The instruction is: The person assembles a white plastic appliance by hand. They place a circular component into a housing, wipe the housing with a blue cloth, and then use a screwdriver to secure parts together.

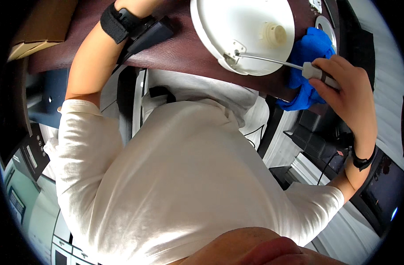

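My right hand (pixel 343 88) is closed around the pale handle of a screwdriver (pixel 272 60). Its long metal shaft points left, and the tip meets a small plate with holes (pixel 235 52) near the rim of a round white shell (pixel 237 26). Inside this shell stands a short cream-coloured round boss (pixel 277 34). Only the base of my left hand (pixel 142 5) shows at the top edge, beyond a black wrist strap. Its fingers are out of the picture, so what it touches is hidden.
The shell rests on a dark red, leather-like tabletop (pixel 184 53). A bright blue cloth (pixel 305 95) hangs over the right edge, beside a shiny round metal piece (pixel 328 28). A cardboard box (pixel 45 22) stands at the far left. A black object (pixel 151 37) lies below my left wrist.
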`<act>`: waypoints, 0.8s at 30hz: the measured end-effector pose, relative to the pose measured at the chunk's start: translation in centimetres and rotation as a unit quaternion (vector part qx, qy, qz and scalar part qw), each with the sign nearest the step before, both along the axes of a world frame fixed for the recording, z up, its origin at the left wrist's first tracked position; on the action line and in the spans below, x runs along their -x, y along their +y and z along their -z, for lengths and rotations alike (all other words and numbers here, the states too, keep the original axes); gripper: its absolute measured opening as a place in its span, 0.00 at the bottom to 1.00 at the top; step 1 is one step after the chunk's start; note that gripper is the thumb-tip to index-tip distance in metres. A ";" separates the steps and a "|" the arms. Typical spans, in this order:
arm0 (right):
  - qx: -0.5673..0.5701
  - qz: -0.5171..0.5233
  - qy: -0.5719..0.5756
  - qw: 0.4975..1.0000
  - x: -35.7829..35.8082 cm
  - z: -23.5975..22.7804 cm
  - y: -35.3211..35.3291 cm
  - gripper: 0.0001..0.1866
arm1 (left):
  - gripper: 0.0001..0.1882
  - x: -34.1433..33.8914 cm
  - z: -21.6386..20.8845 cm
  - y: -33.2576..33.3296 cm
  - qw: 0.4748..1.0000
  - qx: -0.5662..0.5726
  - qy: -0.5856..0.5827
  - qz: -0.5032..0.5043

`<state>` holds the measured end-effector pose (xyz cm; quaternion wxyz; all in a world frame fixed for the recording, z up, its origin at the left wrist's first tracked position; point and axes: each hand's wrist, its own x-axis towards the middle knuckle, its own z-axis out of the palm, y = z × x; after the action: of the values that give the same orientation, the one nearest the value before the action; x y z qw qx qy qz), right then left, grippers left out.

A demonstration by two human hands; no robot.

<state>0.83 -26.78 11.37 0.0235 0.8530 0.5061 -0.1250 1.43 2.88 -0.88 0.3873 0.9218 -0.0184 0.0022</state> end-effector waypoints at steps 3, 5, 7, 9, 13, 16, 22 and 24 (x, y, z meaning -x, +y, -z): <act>0.003 0.006 0.002 1.000 0.3 0.4 0.1 0.15 | 0.21 0.0 0.1 0.1 1.000 0.003 -0.002 -0.012; 0.004 -0.001 -0.003 1.000 0.3 0.5 0.1 0.15 | 0.21 0.1 0.0 0.2 1.000 -0.004 0.002 -0.001; 0.003 -0.003 -0.002 1.000 0.3 0.4 0.1 0.15 | 0.21 0.2 -0.1 0.2 1.000 -0.005 0.001 0.003; -0.002 -0.006 -0.004 1.000 0.2 0.2 0.1 0.15 | 0.21 0.2 -0.2 0.2 1.000 -0.006 0.003 0.002; -0.016 -0.010 0.000 1.000 0.1 0.0 0.2 0.15 | 0.21 0.1 -0.2 0.0 1.000 -0.008 0.006 -0.002; -0.002 -0.007 0.002 1.000 0.1 0.0 0.3 0.15 | 0.21 0.1 -0.1 0.0 1.000 -0.006 0.012 0.000; -0.003 -0.048 -0.036 0.998 -0.6 0.0 1.2 0.13 | 0.21 0.1 -0.1 -0.1 1.000 -0.007 0.006 -0.004; 0.000 -0.059 -0.039 0.998 -0.5 -0.2 1.7 0.13 | 0.21 0.2 -0.2 -0.2 1.000 -0.004 0.005 -0.010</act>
<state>1.34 -25.08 11.59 0.0503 0.8258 0.5544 -0.0904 1.26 2.70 -0.66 0.3836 0.9235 -0.0071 0.0018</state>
